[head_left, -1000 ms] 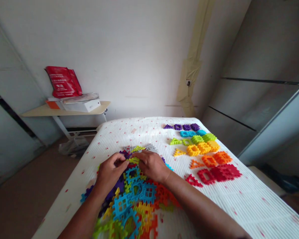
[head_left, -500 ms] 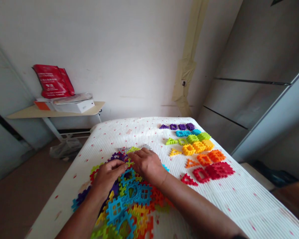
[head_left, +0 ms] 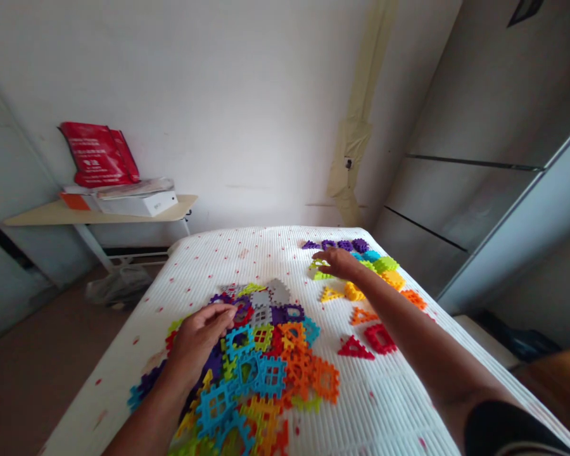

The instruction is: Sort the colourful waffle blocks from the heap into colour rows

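Observation:
My right hand (head_left: 337,262) reaches over the rows of sorted plastic interlocking pieces, its fingers closed on a lime-green interlocking piece (head_left: 318,262). Just below it lies another lime-green piece (head_left: 323,275), partly covered. My left hand (head_left: 202,330) hovers at the left side of a mixed pile, thumb and fingers pressed together, with nothing visible between them. In the pile are blue window squares (head_left: 272,376), orange squares (head_left: 326,379), grey pieces (head_left: 279,291), and purple, yellow, red and green ones. My right forearm hides part of the sorted rows.
Sorted rows run by colour on the right: purple pieces (head_left: 345,246), yellow triangle (head_left: 331,294), orange triangle (head_left: 363,315), red triangle (head_left: 356,348). A white spotted cloth (head_left: 209,253) covers the table. A side table (head_left: 42,214) holds boxes and a red bag (head_left: 95,155). A grey cabinet (head_left: 479,114) stands right.
My right hand has moved from the pile, away and to the right, to the lime-green row. My left hand stays by the pile. More of the pile's grey, purple and orange pieces now show.

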The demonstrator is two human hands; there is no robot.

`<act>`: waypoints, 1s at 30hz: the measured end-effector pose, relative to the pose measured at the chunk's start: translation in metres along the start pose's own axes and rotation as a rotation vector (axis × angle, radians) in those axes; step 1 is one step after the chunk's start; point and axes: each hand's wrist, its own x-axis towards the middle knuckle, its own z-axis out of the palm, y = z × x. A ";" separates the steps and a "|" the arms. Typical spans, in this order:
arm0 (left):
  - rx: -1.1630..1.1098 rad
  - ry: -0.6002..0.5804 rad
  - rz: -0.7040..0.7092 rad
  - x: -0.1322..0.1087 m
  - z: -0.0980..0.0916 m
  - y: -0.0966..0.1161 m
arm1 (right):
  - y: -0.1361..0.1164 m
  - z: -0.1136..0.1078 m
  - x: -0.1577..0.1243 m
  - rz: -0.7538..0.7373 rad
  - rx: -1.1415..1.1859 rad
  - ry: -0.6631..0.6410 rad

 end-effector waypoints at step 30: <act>0.030 0.001 0.024 0.003 -0.002 -0.006 | 0.022 0.030 0.008 -0.012 -0.102 -0.180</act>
